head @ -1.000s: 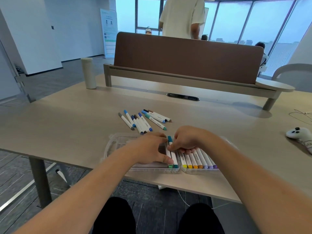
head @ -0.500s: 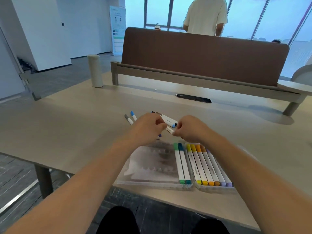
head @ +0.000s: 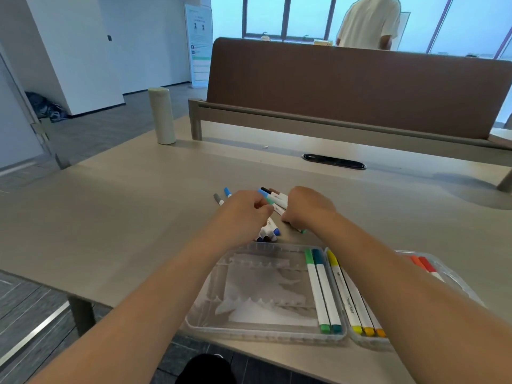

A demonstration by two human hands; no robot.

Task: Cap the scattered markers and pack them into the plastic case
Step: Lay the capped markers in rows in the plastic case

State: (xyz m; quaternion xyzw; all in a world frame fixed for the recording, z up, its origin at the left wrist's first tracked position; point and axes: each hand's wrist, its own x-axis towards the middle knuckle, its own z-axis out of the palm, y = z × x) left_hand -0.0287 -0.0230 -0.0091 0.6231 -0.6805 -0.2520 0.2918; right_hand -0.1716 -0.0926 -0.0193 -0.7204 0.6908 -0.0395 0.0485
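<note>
Pale cylinder (head: 163, 115) upright on desk (head: 110, 206), brown divider panel (head: 346, 87), black cable slot (head: 333, 161), standing person (head: 368, 22) beyond

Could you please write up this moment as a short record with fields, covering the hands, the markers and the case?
left hand: over the loose markers, curled; grasp hidden
right hand: curled on the loose markers
plastic case: open, near the table edge
left tray: green marker, teal marker, other slots free
right tray: yellow and orange markers, partly behind the right forearm
</note>
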